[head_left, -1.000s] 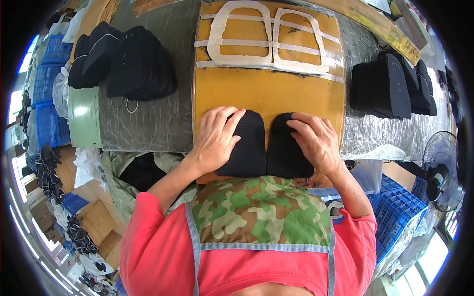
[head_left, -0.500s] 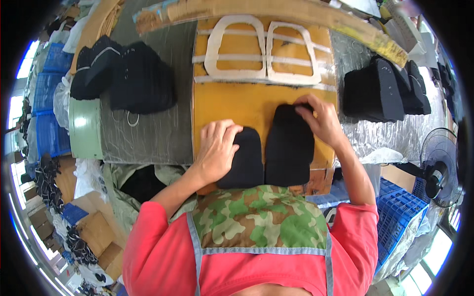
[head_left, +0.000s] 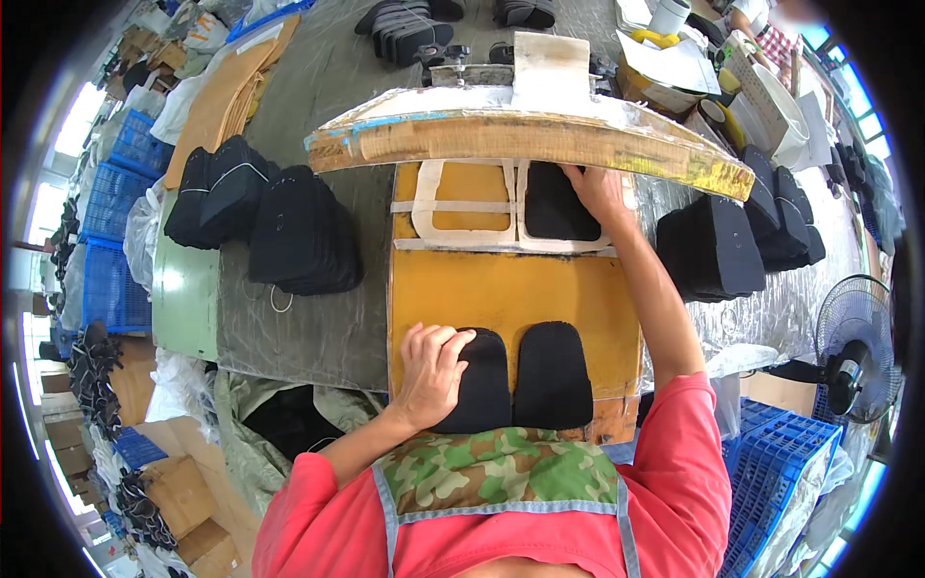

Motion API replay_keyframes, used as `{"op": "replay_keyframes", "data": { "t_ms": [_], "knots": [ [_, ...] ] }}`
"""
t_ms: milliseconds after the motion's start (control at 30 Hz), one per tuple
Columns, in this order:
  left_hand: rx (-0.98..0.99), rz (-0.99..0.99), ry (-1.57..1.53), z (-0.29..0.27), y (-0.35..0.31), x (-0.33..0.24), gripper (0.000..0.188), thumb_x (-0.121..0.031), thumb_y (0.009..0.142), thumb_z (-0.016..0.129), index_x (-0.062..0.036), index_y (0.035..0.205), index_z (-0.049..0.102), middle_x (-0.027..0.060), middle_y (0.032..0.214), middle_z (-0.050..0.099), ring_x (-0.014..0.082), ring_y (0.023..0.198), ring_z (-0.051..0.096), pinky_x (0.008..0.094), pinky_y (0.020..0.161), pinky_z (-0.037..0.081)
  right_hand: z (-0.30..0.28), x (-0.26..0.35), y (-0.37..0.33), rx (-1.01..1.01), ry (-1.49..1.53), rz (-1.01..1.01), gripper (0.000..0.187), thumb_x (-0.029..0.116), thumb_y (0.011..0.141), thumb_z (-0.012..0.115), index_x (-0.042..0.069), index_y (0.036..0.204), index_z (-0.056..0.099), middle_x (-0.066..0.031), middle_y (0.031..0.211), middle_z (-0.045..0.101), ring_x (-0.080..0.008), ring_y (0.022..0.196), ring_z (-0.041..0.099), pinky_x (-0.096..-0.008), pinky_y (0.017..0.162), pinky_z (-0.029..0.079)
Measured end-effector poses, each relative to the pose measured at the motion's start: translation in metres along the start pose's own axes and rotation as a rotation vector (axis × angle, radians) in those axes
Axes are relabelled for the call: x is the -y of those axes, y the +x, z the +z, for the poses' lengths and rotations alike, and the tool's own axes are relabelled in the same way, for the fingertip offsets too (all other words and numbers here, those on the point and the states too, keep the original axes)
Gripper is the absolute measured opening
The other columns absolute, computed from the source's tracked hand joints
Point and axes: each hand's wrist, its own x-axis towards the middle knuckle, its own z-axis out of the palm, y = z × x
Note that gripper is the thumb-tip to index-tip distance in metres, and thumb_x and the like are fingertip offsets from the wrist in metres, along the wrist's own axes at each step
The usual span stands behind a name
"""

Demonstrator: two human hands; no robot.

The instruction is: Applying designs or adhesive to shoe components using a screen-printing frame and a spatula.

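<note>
My right hand (head_left: 599, 197) reaches beneath a raised wooden-edged frame (head_left: 520, 135), its fingers closed at the upper right of a black fabric piece (head_left: 559, 210). That piece lies inside the right-hand white outline (head_left: 525, 241) on a yellow board (head_left: 482, 289). Inside the left-hand white outline, bare yellow shows. Near the board's front edge, two rounded black pieces or piles lie side by side, the left fabric piece (head_left: 482, 380) and the right fabric piece (head_left: 554, 376). Curled fingers of my left hand (head_left: 431, 371) hold the left one's side. The frame hides part of my right fingertips.
Black stacks stand left (head_left: 303, 231) and right (head_left: 708, 249) of the board. Metal clamps (head_left: 461, 72) sit behind the frame. A fan (head_left: 853, 352) and blue crates (head_left: 780, 472) are at right, more crates (head_left: 116, 279) at left. Another person (head_left: 761, 24) is at far right.
My right hand has carried a black piece from the front right pile forward into the right white outline. My left hand stays at the left piece. The view has tilted farther forward.
</note>
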Motion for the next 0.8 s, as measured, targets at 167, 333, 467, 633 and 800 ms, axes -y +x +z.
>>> {"op": "replay_keyframes", "data": {
  "t_ms": [167, 333, 467, 633, 800],
  "knots": [
    [0.005, 0.046, 0.011, 0.005, -0.003, 0.005, 0.045, 0.003, 0.072, 0.068, -0.0095, 0.113, 0.054, 0.0086, 0.11, 0.053, 0.0293, 0.105, 0.051, 0.0482, 0.098, 0.035, 0.001, -0.002, -0.001, -0.112, -0.073, -0.142, 0.032, 0.019, 0.088, 0.069, 0.002, 0.115, 0.063, -0.0228, 0.115, 0.063, -0.0447, 0.106, 0.058, -0.0539, 0.09, 0.045],
    [-0.023, 0.1, -0.088, 0.01, -0.003, 0.009, 0.029, 0.001, 0.078, 0.062, -0.009, 0.105, 0.056, 0.0042, 0.101, 0.058, 0.0249, 0.096, 0.057, 0.0418, 0.092, 0.037, -0.011, 0.001, -0.008, -0.044, -0.12, -0.105, 0.025, 0.015, 0.091, 0.065, 0.001, 0.111, 0.064, -0.0237, 0.107, 0.065, -0.0454, 0.102, 0.059, -0.0502, 0.088, 0.047],
    [-0.026, 0.1, -0.099, 0.006, -0.002, 0.009, 0.028, 0.002, 0.078, 0.061, -0.009, 0.104, 0.058, 0.0044, 0.096, 0.061, 0.0248, 0.088, 0.059, 0.0375, 0.085, 0.041, -0.064, 0.036, -0.013, 0.012, 0.035, -0.073, 0.023, 0.008, 0.092, 0.061, 0.0, 0.113, 0.063, -0.0205, 0.103, 0.067, -0.0391, 0.094, 0.064, -0.044, 0.082, 0.05],
    [-0.006, 0.073, -0.143, 0.0, 0.002, 0.016, 0.034, 0.002, 0.081, 0.058, -0.0091, 0.112, 0.062, 0.0054, 0.094, 0.06, 0.0248, 0.086, 0.059, 0.0372, 0.082, 0.042, -0.159, 0.123, -0.048, 0.219, 0.505, 0.295, 0.016, -0.005, 0.09, 0.059, 0.001, 0.104, 0.065, -0.004, 0.085, 0.062, -0.0069, 0.065, 0.047, -0.0208, 0.062, 0.041],
    [0.068, 0.048, -0.15, -0.008, 0.023, 0.009, 0.054, 0.003, 0.079, 0.06, -0.0094, 0.132, 0.056, 0.0061, 0.094, 0.059, 0.0256, 0.085, 0.057, 0.0391, 0.085, 0.039, -0.167, 0.136, -0.077, 0.34, 0.519, 0.316, 0.017, -0.005, 0.091, 0.059, -0.001, 0.106, 0.065, -0.0039, 0.085, 0.063, -0.0083, 0.071, 0.054, -0.0221, 0.067, 0.045]
  ]
}}
